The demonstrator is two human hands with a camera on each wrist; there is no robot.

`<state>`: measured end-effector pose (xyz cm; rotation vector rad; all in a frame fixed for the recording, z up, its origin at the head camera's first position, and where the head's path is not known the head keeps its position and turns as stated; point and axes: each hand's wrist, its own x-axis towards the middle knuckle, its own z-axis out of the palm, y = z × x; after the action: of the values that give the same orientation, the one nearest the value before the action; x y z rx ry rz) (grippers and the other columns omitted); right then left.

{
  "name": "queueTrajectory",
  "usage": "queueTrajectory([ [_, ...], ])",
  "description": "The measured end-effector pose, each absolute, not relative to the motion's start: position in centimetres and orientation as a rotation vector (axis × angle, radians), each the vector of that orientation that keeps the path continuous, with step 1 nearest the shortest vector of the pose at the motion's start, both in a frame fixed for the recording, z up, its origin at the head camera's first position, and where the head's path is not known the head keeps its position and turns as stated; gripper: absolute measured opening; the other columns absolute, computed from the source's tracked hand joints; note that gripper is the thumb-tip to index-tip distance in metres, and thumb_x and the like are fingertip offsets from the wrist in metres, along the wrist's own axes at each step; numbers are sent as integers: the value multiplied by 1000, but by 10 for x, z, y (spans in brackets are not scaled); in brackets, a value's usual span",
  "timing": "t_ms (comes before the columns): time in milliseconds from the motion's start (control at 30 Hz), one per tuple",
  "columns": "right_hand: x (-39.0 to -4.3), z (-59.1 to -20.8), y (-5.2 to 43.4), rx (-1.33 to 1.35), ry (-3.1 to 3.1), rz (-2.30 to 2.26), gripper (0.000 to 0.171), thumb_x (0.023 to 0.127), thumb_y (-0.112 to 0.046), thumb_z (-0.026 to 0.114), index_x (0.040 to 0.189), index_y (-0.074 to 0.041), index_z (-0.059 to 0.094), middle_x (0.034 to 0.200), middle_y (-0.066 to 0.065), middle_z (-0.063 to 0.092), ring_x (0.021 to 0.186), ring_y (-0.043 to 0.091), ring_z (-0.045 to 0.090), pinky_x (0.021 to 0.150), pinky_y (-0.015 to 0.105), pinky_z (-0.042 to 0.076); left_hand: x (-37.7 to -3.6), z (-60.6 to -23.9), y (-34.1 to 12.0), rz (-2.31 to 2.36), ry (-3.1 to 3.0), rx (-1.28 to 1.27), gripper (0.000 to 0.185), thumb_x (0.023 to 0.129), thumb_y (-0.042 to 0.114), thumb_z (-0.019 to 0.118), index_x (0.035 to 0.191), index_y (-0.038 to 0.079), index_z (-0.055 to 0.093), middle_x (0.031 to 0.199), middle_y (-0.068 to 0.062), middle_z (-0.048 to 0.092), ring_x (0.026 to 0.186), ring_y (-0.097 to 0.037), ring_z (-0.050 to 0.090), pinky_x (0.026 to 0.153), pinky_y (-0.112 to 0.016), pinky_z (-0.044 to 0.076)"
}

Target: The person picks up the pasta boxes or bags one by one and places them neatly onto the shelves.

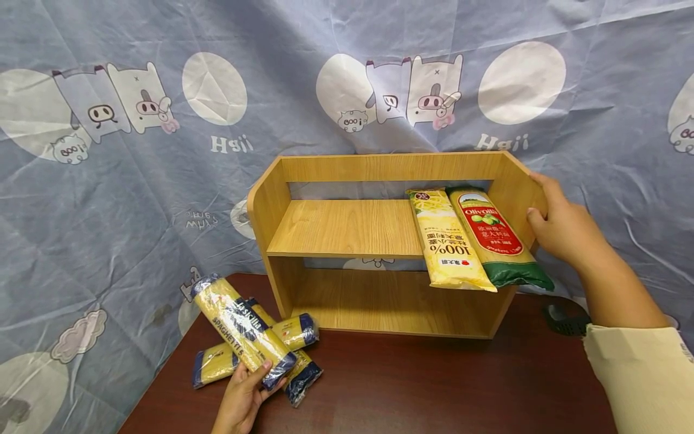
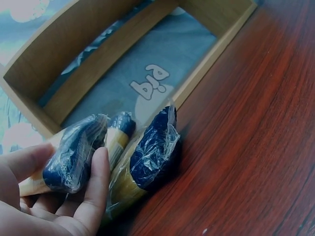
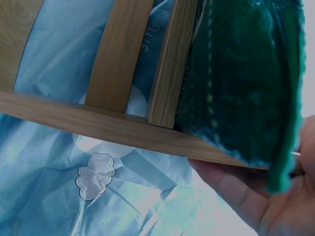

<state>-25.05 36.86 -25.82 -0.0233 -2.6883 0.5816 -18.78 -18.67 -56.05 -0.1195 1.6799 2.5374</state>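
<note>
Left hand [image 1: 246, 392] has one end of a spaghetti pack [image 1: 238, 325] pinched, held over the other packs [image 1: 217, 363] near the left edge of the table [image 1: 379, 380]; right hand [image 1: 566, 223] grips the right edge of the wooden shelf [image 1: 347, 226], beside a green-ended pasta bag [image 1: 490, 226].

I saw the head camera looking forward and down from farthest back, the shelf [image 1: 341, 227] about mid-frame. The left wrist camera peered closely past the left hand [image 2: 39, 216], lower left, at that shelf, aslant; the right wrist camera, also close, shared the green packet [image 3: 241, 83], upper right, with the head view.
</note>
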Motion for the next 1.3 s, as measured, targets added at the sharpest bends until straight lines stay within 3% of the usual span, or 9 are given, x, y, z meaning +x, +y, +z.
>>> queueTrajectory([
  [233, -252, -259, 370, -17, -2687, 582, 67, 104, -22, 40, 163, -17, 9, 110, 46, 54, 94, 57, 54, 75, 66, 42, -185, -559, -187, 2534, 1749, -42, 42, 104, 11, 55, 141, 19, 36, 120, 12, 67, 111, -8, 67, 93, -44, 58],
  [633, -253, -261, 372, 4, -2683, 580, 67, 103, -21, 41, 163, -17, 11, 112, 48, 53, 95, 60, 54, 76, 68, 41, -182, -556, -186, 2497, 1848, -111, 33, 100, 9, 61, 127, 24, 50, 112, 14, 70, 104, -6, 67, 87, -31, 57],
  [1300, -252, -261, 371, 5, -2680, 585, 67, 103, -21, 41, 163, -18, 10, 114, 50, 51, 98, 63, 53, 77, 69, 41, -180, -549, -182, 2427, 1938, -149, 35, 92, 6, 69, 119, 25, 61, 107, 12, 75, 102, -9, 70, 90, -30, 55],
])
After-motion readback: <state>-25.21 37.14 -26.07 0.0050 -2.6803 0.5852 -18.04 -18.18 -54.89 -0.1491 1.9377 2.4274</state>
